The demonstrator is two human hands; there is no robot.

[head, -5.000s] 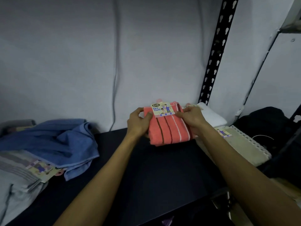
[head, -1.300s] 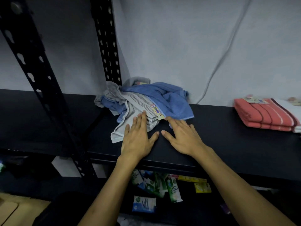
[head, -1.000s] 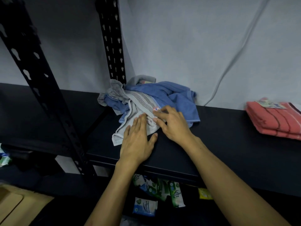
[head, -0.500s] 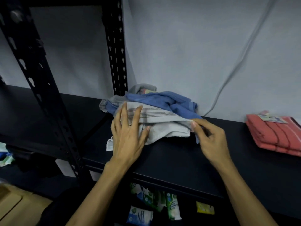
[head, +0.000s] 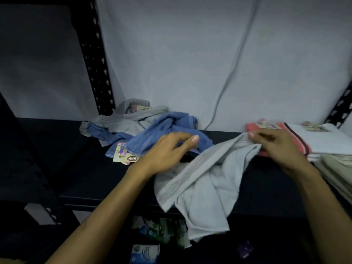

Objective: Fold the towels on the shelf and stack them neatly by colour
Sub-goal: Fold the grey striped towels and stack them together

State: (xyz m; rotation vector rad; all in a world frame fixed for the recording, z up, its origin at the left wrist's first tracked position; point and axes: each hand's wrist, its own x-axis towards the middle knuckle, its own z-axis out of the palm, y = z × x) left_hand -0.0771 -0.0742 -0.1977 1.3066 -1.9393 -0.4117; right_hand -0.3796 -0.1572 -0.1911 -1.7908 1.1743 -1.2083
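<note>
The right hand (head: pixel 280 147) pinches one top corner of a pale grey towel with thin stripes along its edge (head: pixel 205 185), with the fingers closed on the cloth. The towel hangs down from that corner, lies in loose folds across the front of the dark shelf board (head: pixel 85 180) and droops over the front edge. The left hand (head: pixel 167 153) is above the other end of the towel with its fingers spread and loose, and it is blurry, so I cannot tell if it holds anything. Just behind the left hand lies a crumpled blue towel (head: pixel 162 134) with a paper label (head: pixel 123 154) on it. A rumpled darker grey towel (head: pixel 129 119) is behind that, near the black metal post with holes (head: pixel 95 60). On the right side of the shelf there is a folded pink towel with dark stripes (head: pixel 276 130), touching a folded white towel (head: pixel 323 140). A folded cream towel (head: pixel 337 168) sits in front of the white one. Some small packets (head: pixel 158 231) lie on the level below.
</note>
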